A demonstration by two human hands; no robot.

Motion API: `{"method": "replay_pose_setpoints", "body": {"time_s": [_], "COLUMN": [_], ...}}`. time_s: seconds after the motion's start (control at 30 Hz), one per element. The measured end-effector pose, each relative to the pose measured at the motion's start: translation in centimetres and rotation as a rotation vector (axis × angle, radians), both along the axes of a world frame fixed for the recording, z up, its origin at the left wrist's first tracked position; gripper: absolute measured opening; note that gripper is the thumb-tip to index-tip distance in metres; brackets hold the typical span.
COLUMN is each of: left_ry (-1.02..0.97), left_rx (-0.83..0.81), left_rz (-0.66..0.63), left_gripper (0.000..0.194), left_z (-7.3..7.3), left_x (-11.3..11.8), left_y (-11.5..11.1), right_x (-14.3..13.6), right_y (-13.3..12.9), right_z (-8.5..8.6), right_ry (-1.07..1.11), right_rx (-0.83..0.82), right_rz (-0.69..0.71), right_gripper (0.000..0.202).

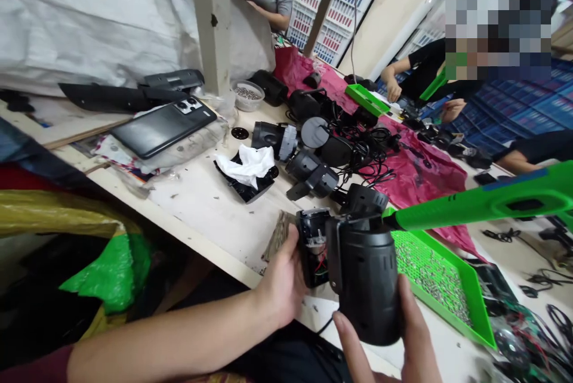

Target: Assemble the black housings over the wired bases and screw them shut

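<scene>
My right hand (pixel 403 341) grips a black cylindrical housing (pixel 369 281) with vent slots and a side bracket, thumb on one side and fingers on the other. Just left of it, my left hand (pixel 280 281) is closed around a black open casing (pixel 311 252), where red wires and a clear part show inside. The two pieces stand side by side; whether they are joined, I cannot tell. A green electric screwdriver (pixel 474 201) reaches in from the right, its dark tip close behind the top of the cylindrical housing.
A green tray (pixel 439 281) of small screws lies right of my hands. Several black lamp-like housings (pixel 311 174) and cables crowd the table's middle. A white cloth (pixel 248 165), a phone (pixel 165 126) and a tub of screws (pixel 247 95) lie further left. Co-workers sit across the table.
</scene>
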State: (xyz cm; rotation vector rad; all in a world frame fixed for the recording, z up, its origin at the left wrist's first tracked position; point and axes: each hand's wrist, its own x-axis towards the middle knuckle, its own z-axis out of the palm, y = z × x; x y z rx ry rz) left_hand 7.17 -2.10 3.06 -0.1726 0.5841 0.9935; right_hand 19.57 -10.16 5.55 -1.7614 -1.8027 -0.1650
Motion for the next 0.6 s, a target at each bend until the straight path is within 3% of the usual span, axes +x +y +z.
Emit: {"method": "replay_pose_setpoints", "body": {"time_s": [0.2,0.4,0.6], "left_ry": [-0.105,-0.104,-0.058], "left_rx": [0.063,0.004,0.025], "left_rz": [0.015,-0.003,-0.025], "left_gripper": [0.057,0.055,0.054], "left_z": [0.7,0.6,0.2], "left_x": [0.1,0.0,-0.1], "left_y": [-0.3,-0.2,-0.3], "right_x": [-0.6,-2.9,-3.2], "right_y": [2.2,2.5,2.4], "right_z": [-1.6,-1.6,-1.0], "right_ry": [-0.193,-0.088,0.020], "right_rx": [0.126,-0.035,-0.149], "right_rz": [0.151,-0.112,-0.149], "right_gripper": [0.093,0.082,0.082]}}
